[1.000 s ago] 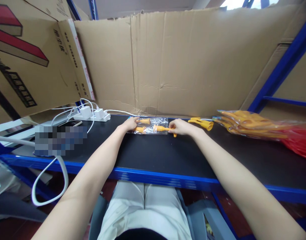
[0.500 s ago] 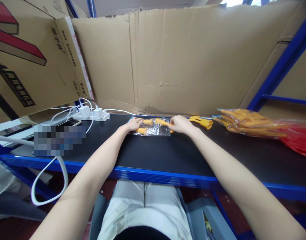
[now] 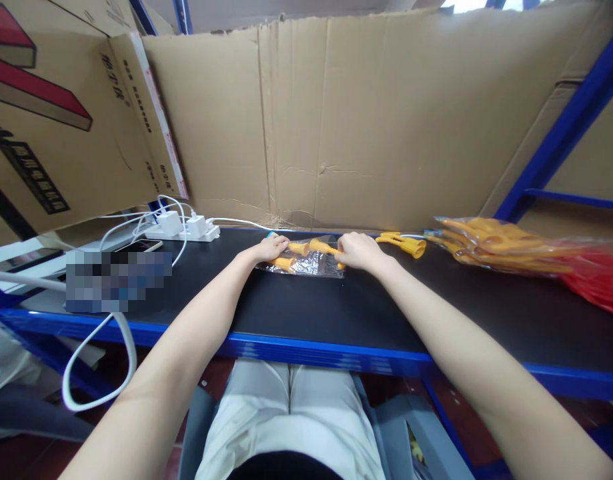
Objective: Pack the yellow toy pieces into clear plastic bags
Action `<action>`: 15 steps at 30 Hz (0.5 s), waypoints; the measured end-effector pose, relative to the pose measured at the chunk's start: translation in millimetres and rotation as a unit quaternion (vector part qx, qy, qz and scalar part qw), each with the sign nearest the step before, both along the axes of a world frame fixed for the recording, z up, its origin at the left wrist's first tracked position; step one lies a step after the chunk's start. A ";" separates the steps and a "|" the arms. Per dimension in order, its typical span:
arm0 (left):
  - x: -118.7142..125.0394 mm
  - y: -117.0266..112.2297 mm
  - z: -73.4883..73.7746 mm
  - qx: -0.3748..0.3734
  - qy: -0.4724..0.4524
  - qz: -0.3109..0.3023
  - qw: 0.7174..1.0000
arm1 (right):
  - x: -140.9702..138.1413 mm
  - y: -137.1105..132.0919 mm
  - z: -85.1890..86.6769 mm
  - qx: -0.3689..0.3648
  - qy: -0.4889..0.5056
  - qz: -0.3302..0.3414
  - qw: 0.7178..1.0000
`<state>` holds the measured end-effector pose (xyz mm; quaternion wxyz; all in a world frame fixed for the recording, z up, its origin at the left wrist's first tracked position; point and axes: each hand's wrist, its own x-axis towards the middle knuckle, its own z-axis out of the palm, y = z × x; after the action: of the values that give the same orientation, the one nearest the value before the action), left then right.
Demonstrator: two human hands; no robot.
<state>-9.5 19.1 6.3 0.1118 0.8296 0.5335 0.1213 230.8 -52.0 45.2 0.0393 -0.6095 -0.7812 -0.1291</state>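
Note:
A clear plastic bag [image 3: 313, 267] lies on the black tabletop [image 3: 306, 307], with several yellow plastic pieces with flared ends in or on it. My left hand [image 3: 271, 249] is closed on the bag's left end, where a bit of blue shows by the fingers. At the right end, my right hand [image 3: 359, 251] has its fingers closed around the thin end of a yellow flared piece [image 3: 320, 246]; the fingertips are partly hidden. Just right of that hand, another yellow flared piece [image 3: 411, 247] lies loose on the table.
Filled bags of yellow pieces [image 3: 501, 250] lie at the right, beside red plastic material [image 3: 599, 273]. A white power strip [image 3: 201, 230] with chargers and cables stands at the left, behind a blurred-out object [image 3: 119, 281]. Cardboard [image 3: 386, 133] walls the back.
The bag's near edge has come slightly toward me, and the yellow pieces inside have shifted a little. Both hands stay at its ends, with only small movements.

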 end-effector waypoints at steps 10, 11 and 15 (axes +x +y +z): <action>3.2 -1.2 -0.3 -0.013 -0.017 -0.009 1.000 | 2.2 -1.6 4.0 -0.002 0.016 -0.018 1.000; 3.5 -0.5 -0.8 -0.011 -0.019 -0.013 1.000 | 3.0 -1.8 5.0 -0.005 0.016 -0.020 1.000; 3.8 0.5 -1.6 -0.004 -0.046 -0.033 0.998 | 2.5 -2.9 5.4 -0.009 -0.006 -0.014 1.000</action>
<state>-5.7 19.6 4.7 0.1439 0.8399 0.5003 0.1534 233.3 -54.8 50.6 0.0278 -0.6196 -0.7742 -0.1262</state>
